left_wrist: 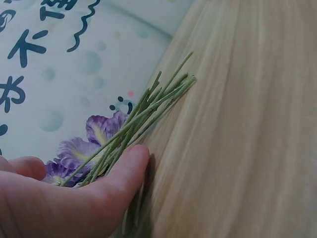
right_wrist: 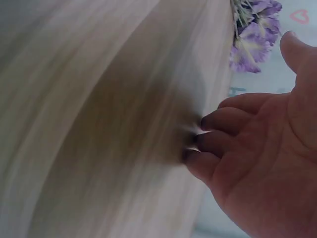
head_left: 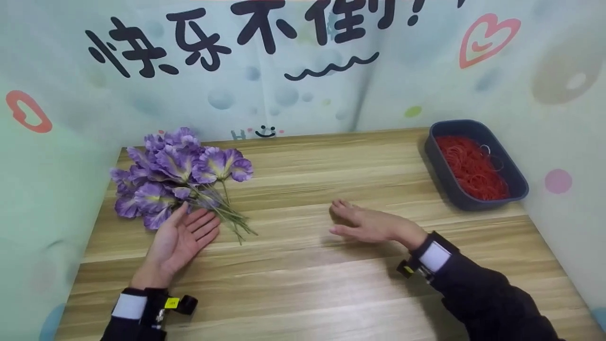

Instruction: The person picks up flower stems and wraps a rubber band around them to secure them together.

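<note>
A bunch of purple artificial flowers (head_left: 177,163) lies at the table's back left, its thin green stems (head_left: 229,215) pointing toward the front right. My left hand (head_left: 182,239) is beside the bunch, palm turned up and fingers extended, thumb tip overlapping the lower petals. In the left wrist view the stems (left_wrist: 133,124) pass just beyond the fingers. My right hand (head_left: 371,225) hovers low over the middle of the table with nothing in it. Its fingers are relaxed, fingertips near the wood in the right wrist view, where the flowers (right_wrist: 252,42) show in the distance.
At the back right stands a dark blue plastic tub (head_left: 478,206) holding many red rubber bands (head_left: 473,168). The wood-grain table (head_left: 293,284) is bordered at the back and sides by a printed cloth backdrop (head_left: 303,104).
</note>
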Available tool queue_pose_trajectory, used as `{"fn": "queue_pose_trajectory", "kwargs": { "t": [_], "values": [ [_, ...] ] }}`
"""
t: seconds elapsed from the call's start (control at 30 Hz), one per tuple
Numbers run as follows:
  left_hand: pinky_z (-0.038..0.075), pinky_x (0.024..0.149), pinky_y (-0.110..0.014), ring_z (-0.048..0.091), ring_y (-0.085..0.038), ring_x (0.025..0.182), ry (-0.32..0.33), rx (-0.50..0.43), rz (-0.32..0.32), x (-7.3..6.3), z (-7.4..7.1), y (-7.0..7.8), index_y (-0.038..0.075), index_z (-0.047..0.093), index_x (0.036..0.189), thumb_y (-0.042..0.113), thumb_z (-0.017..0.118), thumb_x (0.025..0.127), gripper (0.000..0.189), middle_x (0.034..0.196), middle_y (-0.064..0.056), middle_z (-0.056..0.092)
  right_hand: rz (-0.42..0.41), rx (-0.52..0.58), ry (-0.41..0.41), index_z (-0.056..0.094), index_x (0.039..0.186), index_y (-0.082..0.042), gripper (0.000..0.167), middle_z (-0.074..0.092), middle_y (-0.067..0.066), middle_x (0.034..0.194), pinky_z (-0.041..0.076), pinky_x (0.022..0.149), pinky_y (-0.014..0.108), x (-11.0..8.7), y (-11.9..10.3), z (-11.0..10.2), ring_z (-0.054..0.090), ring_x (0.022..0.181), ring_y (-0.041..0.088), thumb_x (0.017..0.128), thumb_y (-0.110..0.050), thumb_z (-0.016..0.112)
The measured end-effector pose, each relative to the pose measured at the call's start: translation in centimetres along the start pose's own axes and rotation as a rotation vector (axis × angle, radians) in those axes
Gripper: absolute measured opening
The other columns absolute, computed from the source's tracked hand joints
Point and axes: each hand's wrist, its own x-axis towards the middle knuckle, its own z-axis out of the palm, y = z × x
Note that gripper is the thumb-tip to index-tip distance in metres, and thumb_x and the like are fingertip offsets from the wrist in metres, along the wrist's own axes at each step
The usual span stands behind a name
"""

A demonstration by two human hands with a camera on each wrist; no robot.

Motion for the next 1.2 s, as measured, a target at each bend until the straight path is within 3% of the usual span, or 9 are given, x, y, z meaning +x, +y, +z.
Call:
{"fn": "queue_pose_trajectory", "kwargs": {
  "t": [0.2, 0.5, 0.67, 0.9, 1.03, 1.2],
  "values": [
    [0.014, 0.147, -0.035, -0.002, -0.028, 0.180, 0.020, -0.145, -0.028, 1.2, 0.6, 0.2, 0.006, -0.023, 0.175, 0.048, 0.025, 0.122, 0.083, 0.190, -0.013, -0.019, 0.014, 0.024, -0.056, 0.017, 0.179, -0.006, 0.094, 0.003, 0.018, 0.189, 0.010, 0.147, 0.055, 3.2, -1.5, -0.4, 0.005, 0.179, 0.037, 0.115, -0.069, 0.045],
    [0.010, 0.147, -0.035, -0.012, -0.027, 0.179, 0.050, -0.182, -0.025, 2.6, 0.9, 0.5, 0.008, -0.034, 0.171, 0.043, 0.025, 0.122, 0.084, 0.186, -0.012, -0.029, 0.041, 0.003, -0.114, 0.011, 0.180, -0.009, 0.094, -0.001, 0.014, 0.189, 0.007, 0.147, 0.052, 6.6, -4.0, -0.9, 0.002, 0.180, 0.032, 0.115, -0.070, 0.044],
    [0.008, 0.147, -0.035, -0.011, -0.026, 0.179, 0.049, -0.218, -0.030, 3.0, 1.0, 0.5, 0.011, -0.035, 0.171, 0.041, 0.026, 0.123, 0.083, 0.187, -0.010, -0.028, 0.052, -0.004, -0.114, 0.017, 0.180, -0.009, 0.093, 0.003, 0.019, 0.189, 0.009, 0.147, 0.052, 8.4, -5.6, -0.7, 0.007, 0.179, 0.036, 0.114, -0.068, 0.047],
    [0.009, 0.147, -0.037, -0.004, -0.028, 0.180, 0.039, -0.255, -0.027, 3.8, 2.0, 0.1, 0.013, -0.034, 0.172, 0.041, 0.029, 0.123, 0.084, 0.189, -0.012, -0.021, 0.071, -0.131, -0.059, 0.037, 0.175, -0.008, 0.101, 0.024, 0.027, 0.185, 0.025, 0.142, 0.065, 10.4, -9.6, 0.5, 0.023, 0.174, 0.051, 0.105, -0.078, 0.059],
    [0.012, 0.147, -0.039, 0.001, -0.030, 0.180, 0.040, -0.271, -0.022, 4.4, 2.9, -0.2, 0.012, -0.030, 0.174, 0.039, 0.032, 0.123, 0.085, 0.190, -0.015, -0.016, 0.091, -0.185, 0.005, 0.043, 0.169, -0.007, 0.107, 0.043, 0.024, 0.178, 0.037, 0.138, 0.059, 11.6, -12.1, 1.8, 0.038, 0.168, 0.048, 0.098, -0.082, 0.067],
    [0.013, 0.147, -0.039, 0.004, -0.032, 0.180, 0.038, -0.286, -0.019, 5.1, 3.9, -0.5, 0.012, -0.029, 0.174, 0.038, 0.034, 0.122, 0.086, 0.190, -0.017, -0.013, 0.127, -0.227, 0.084, 0.033, 0.174, -0.004, 0.116, 0.033, 0.023, 0.184, 0.027, 0.144, 0.053, 14.2, -13.0, 3.5, 0.030, 0.173, 0.046, 0.095, -0.078, 0.075]
  ]
}}
